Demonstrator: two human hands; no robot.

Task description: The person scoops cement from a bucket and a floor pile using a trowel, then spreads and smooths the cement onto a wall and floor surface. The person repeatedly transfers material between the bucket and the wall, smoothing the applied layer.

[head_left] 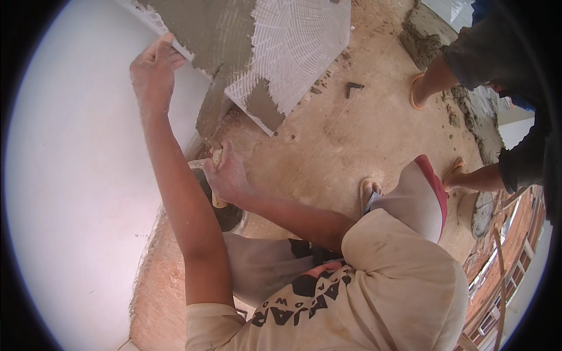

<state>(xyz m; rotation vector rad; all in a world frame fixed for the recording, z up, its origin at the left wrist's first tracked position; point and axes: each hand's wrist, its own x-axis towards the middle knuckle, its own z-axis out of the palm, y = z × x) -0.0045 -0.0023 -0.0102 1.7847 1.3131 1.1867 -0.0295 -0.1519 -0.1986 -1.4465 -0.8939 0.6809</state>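
Note:
A large tile (298, 50) stands tilted at the top, its pale ribbed back facing me and partly coated with grey mortar (222, 29). Its upper left edge is gripped by my left hand (155, 73), fingers closed over the rim. My right hand (229, 175) is wrapped round the handle of a trowel (212, 111). The trowel's mortar-smeared blade points up toward the tile's lower corner, next to the white wall. Below my right hand sits a dark bucket (231, 217), partly hidden by the hand and my forearm.
A white wall (88, 146) runs along the left. On the dusty floor (328, 134) lie mortar crumbs and a small black angled piece (353, 88). Another person's legs (436, 82) stand at the right, near heaped mortar (421, 38) and a round mortar-topped container (481, 215).

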